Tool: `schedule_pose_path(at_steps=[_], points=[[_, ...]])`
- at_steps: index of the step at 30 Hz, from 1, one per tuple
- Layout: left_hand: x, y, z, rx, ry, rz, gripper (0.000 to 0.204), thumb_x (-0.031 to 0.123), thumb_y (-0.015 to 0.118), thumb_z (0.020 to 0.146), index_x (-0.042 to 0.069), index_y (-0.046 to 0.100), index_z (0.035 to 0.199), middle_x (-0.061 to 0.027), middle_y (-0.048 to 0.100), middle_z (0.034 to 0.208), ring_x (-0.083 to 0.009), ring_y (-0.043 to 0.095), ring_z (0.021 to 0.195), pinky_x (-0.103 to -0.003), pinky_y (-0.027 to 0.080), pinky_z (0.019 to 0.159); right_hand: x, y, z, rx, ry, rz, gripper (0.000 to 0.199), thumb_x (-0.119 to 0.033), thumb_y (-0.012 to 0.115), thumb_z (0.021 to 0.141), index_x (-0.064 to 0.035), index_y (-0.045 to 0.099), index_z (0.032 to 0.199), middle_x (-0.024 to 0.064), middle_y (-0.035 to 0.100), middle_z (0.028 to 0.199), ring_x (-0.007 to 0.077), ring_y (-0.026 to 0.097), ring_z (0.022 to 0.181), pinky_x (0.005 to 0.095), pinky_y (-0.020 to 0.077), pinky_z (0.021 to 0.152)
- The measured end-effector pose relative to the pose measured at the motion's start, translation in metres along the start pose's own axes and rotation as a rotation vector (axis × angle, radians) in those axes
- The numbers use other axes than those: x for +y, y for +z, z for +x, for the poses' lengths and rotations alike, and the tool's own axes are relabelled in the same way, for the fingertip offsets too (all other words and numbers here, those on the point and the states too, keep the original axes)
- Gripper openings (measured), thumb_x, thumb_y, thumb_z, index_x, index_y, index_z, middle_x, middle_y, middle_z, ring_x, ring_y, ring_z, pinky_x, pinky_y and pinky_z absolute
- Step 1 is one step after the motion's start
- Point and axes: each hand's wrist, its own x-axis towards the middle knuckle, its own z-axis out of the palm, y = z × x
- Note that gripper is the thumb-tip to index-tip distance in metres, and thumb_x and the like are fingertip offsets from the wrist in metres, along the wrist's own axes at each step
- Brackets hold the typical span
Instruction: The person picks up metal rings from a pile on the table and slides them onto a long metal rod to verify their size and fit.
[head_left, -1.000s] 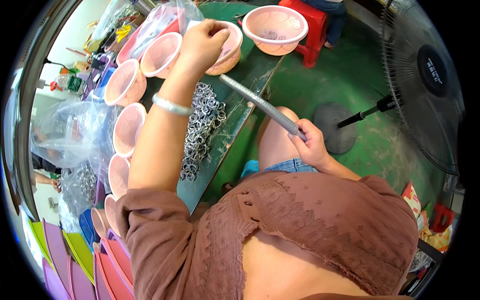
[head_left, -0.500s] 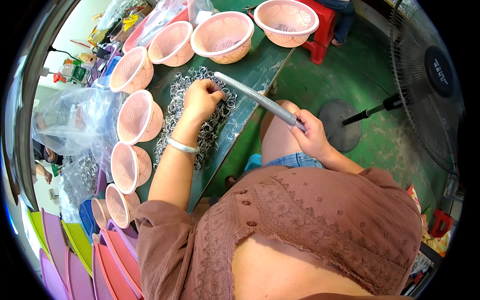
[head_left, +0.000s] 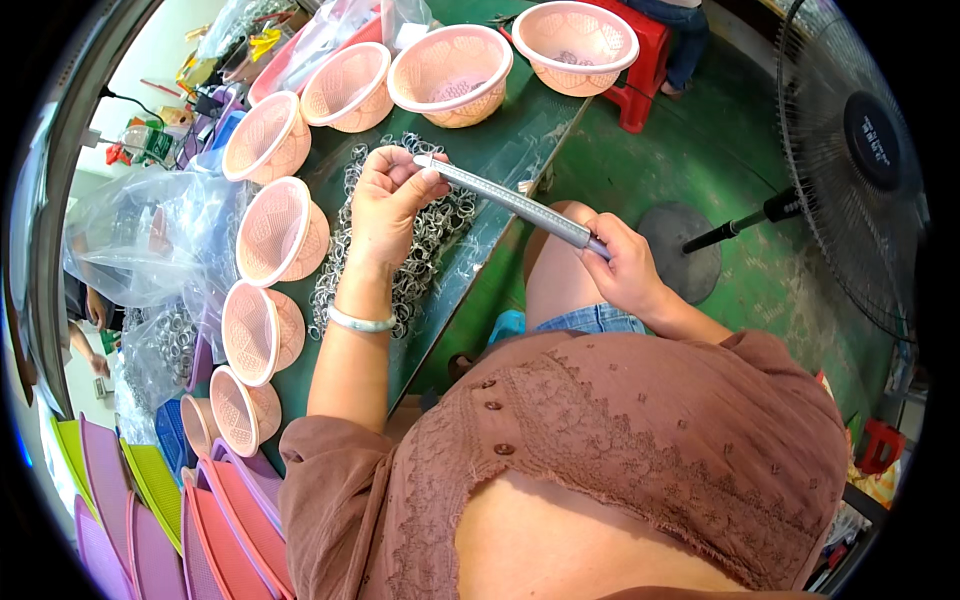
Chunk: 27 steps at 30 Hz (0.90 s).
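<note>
My right hand (head_left: 628,268) grips the handle end of a tapered, grey metal ring mandrel (head_left: 520,203) with graduation marks along it. The mandrel points up and left over the table's edge, its thin tip reaching my left hand (head_left: 390,200). There, my left thumb and fingers are pinched together at the tip; what they hold is too small and hidden to tell. Beneath and around the left hand spreads a pile of silvery metal rings (head_left: 420,258) on the table. A pale bangle (head_left: 362,321) circles my left wrist.
Several pink plastic baskets (head_left: 284,231) curve along the far and left sides of the green table (head_left: 530,140). Clear plastic bags (head_left: 150,235) lie beyond them. Coloured trays (head_left: 225,520) stand lower left. A red stool (head_left: 640,75) and a standing fan (head_left: 850,170) are on the right.
My left hand has lifted from the ring pile and turned, its fingertips now at the mandrel's tip. The right hand holds the mandrel almost where it was.
</note>
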Motion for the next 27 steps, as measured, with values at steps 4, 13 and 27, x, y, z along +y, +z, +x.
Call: schedule_pose_path(at_steps=[4, 13, 27], points=[[-0.008, 0.021, -0.015, -0.029, -0.045, 0.066, 0.044, 0.000, 0.060, 0.079, 0.002, 0.036, 0.115, -0.0183, 0.059, 0.102, -0.0211, 0.059, 0.091, -0.032, 0.050, 0.080, -0.007, 0.008, 0.009, 0.020, -0.017, -0.005, 0.018, 0.003, 0.059, 0.067, -0.0020, 0.050, 0.081, 0.0118, 0.051, 0.075, 0.0292, 0.053, 0.069, 0.0342, 0.0428, 0.060], [-0.021, 0.031, -0.025, -0.195, -0.131, -0.042, 0.033, 0.001, 0.064, 0.076, -0.001, 0.054, 0.106, -0.0133, 0.059, 0.106, -0.0183, 0.058, 0.094, -0.032, 0.047, 0.084, -0.011, 0.011, 0.021, 0.059, -0.131, -0.053, 0.021, 0.001, 0.063, 0.064, -0.0009, 0.051, 0.081, 0.0132, 0.053, 0.076, 0.0320, 0.053, 0.069, 0.0370, 0.0428, 0.061], [-0.014, 0.036, -0.025, -0.174, -0.186, -0.020, 0.035, 0.001, 0.069, 0.072, -0.001, 0.055, 0.104, -0.0038, 0.060, 0.089, -0.0104, 0.056, 0.082, -0.022, 0.044, 0.074, -0.010, 0.010, 0.020, 0.063, -0.127, -0.066, 0.022, 0.002, 0.063, 0.062, -0.0007, 0.051, 0.081, 0.0134, 0.053, 0.076, 0.0318, 0.053, 0.069, 0.0369, 0.0428, 0.060]])
